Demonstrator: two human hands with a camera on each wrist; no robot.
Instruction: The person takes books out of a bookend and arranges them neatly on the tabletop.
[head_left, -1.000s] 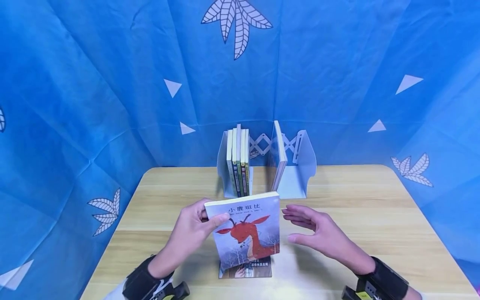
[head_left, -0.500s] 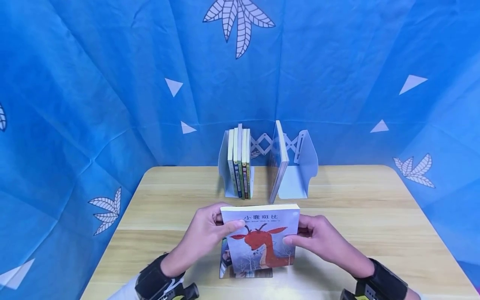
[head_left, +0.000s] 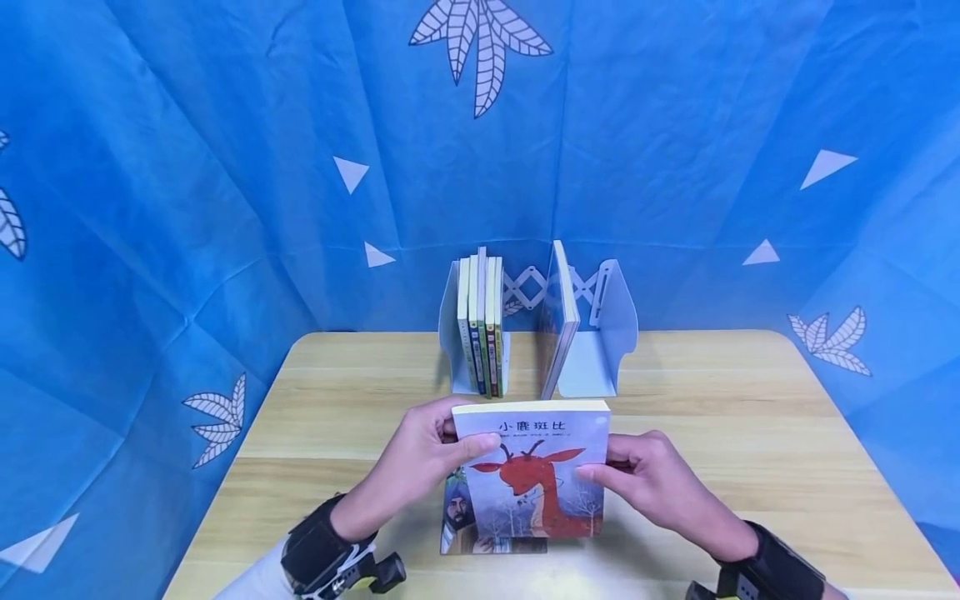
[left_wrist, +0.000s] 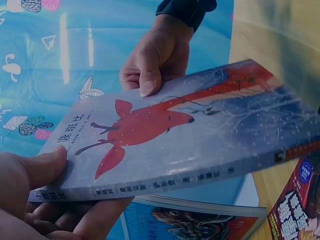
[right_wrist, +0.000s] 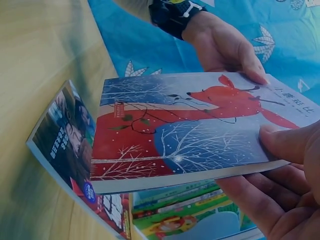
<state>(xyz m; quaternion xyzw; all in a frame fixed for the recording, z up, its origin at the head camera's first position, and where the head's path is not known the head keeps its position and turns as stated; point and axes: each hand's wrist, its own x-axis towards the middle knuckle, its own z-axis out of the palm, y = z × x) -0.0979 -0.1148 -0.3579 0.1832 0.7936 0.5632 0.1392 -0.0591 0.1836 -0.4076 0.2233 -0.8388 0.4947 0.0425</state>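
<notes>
A thin picture book with a red deer on its pale blue-grey cover is held up between both hands, tilted towards the head camera. My left hand pinches its upper left edge, thumb on the cover and fingers behind. On the opposite side my right hand grips the right edge in the same way. The left wrist view shows the printed spine of the picture book beside the left hand. Below it, a second book with a turbaned figure on its cover lies on the table, mostly covered in the head view.
Behind the hands stands a white expandable bookend rack. Several slim books stand upright at its left end, and a larger book leans towards its right side. A blue patterned cloth hangs around the wooden table.
The right hand, earlier apart from the deer book, has come to grip its right edge. Book and left hand have shifted right, and the book has levelled, uncovering more of the book below.
</notes>
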